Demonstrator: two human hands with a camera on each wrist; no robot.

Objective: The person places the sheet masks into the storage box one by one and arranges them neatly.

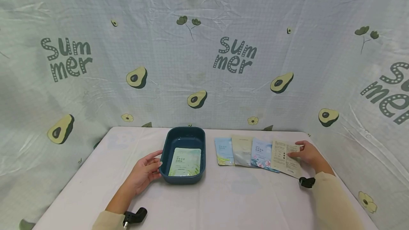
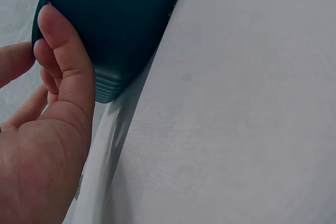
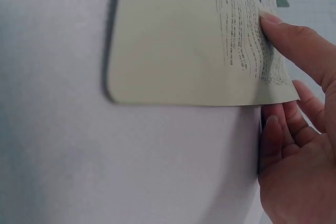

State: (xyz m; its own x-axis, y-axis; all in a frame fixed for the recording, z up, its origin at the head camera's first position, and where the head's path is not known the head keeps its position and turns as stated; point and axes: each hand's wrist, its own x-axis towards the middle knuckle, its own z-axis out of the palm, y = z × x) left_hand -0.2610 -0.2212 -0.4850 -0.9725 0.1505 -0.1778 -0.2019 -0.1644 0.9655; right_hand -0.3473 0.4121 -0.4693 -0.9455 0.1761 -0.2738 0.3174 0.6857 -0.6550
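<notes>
A dark blue rectangular bin [image 1: 183, 180] stands on the table with a green sheet-mask packet [image 1: 185, 162] lying inside it. My left hand [image 1: 145, 173] is at the bin's left side, gripping its rim with thumb and fingertips; the left wrist view shows the fingers against the bin wall [image 2: 121, 19]. Over on the right, my right hand [image 1: 308, 154] pinches a beige sheet-mask packet [image 1: 285, 157], its text-covered side up. In the right wrist view the thumb lies on top of this packet [image 3: 168, 51] and the other fingers are at its edge and underneath.
Left of the beige packet lie a blue floral packet [image 1: 262, 152], a silvery beige packet [image 1: 243, 152] and a light blue packet [image 1: 224, 150], in an overlapping row. A white cloth covers the table [image 1: 236, 201]. Patterned curtain walls [image 1: 166, 81] stand behind and at both sides.
</notes>
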